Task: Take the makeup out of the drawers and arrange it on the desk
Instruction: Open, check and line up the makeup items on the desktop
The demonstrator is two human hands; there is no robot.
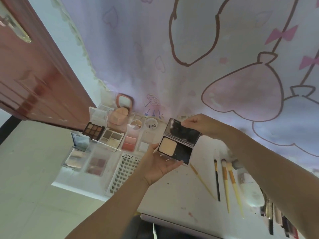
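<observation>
Several items at the right edge of the white desk point(172, 192) are cut off or blurred: a row of slim dark and pink sticks point(276, 219) at 4 o'clock cannot be counted, and a white oval object point(252, 194) beside them cannot be identified. The drawer front point(165, 221) at 6 o'clock shows only its top edge; its contents are hidden. An open black powder compact point(178, 141) is held above the desk near centre, one beige pan visible in its base, the lid interior dark and reflective. The left hand point(159, 165) supports the base from below, fingers curled round its lower edge and thumb on its left side. The right hand point(200, 125) pinches the top corner of the lid between thumb and fingers. At 9 o'clock of the compact lies a cluster of palettes point(107, 140): roughly nine can be made out, several blurred, among them one nine-pan brown palette point(94, 131), one pink two-pan blush point(129, 143), one round wheel point(136, 124) and one round jar point(151, 126). One lash tray point(120, 175) lies at 7 o'clock. One peach compact with mirror point(123, 107) stands at 11 o'clock. Four brushes point(222, 180) lie at 4 o'clock: three with yellow handles, one black. A patterned curtain point(207, 57) hangs behind, and a red-brown door point(34, 75) stands at 10 o'clock.
</observation>
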